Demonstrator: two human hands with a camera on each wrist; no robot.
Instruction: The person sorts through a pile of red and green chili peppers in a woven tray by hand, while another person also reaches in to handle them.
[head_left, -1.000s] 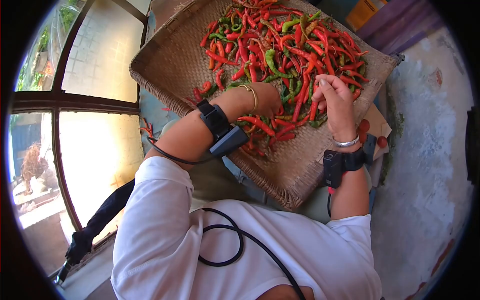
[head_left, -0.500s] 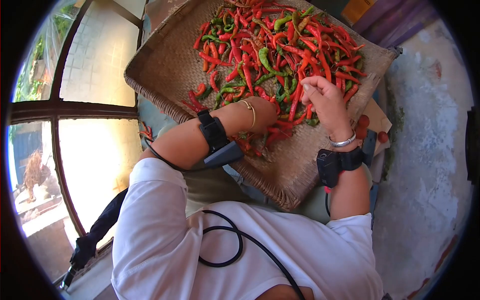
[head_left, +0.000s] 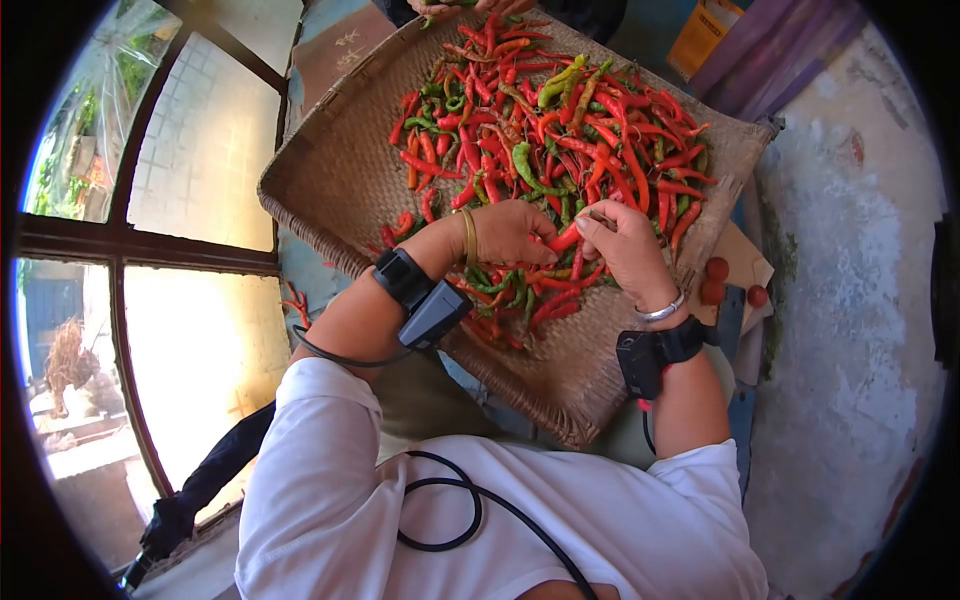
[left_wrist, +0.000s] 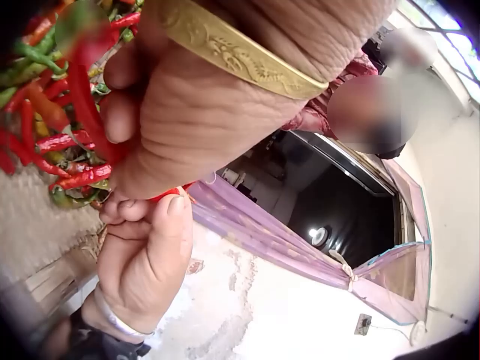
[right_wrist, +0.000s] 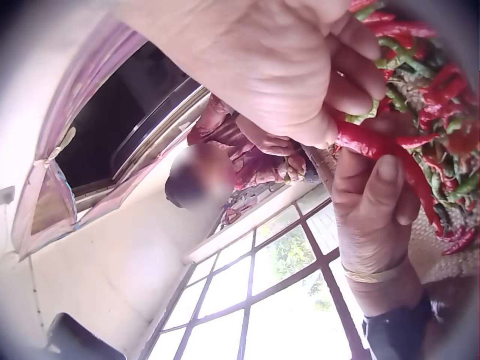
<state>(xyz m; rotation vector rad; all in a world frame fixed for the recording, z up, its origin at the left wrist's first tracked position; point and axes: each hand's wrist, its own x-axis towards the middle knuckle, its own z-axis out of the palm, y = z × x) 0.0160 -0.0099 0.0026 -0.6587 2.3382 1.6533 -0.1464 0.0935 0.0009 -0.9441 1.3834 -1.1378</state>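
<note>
Over the near part of the woven tray [head_left: 325, 195], both hands meet at one red chili pepper [head_left: 566, 239]. My left hand [head_left: 512, 232], with a gold bangle at its wrist, grips the pepper's body between thumb and fingers, as the right wrist view shows. At the other end of the pepper, the thumb and fingertips of my right hand [head_left: 628, 252] pinch it; a silver bangle sits on that wrist. Beneath and beyond the hands lies a broad heap of red and green chili peppers [head_left: 600, 150]. The right hand's fingertips partly hide the pepper's end.
Another person's hands [head_left: 440, 8] are at the tray's far edge with something green. A window [head_left: 195, 240] stands at left, a folded dark umbrella [head_left: 205, 475] below it. Round reddish things [head_left: 714, 281] lie on a board right of the tray, beside the wall [head_left: 850, 300].
My left hand has come up out of the peppers with a red one. My right hand has moved down to meet it. Another person's hands now show at the top.
</note>
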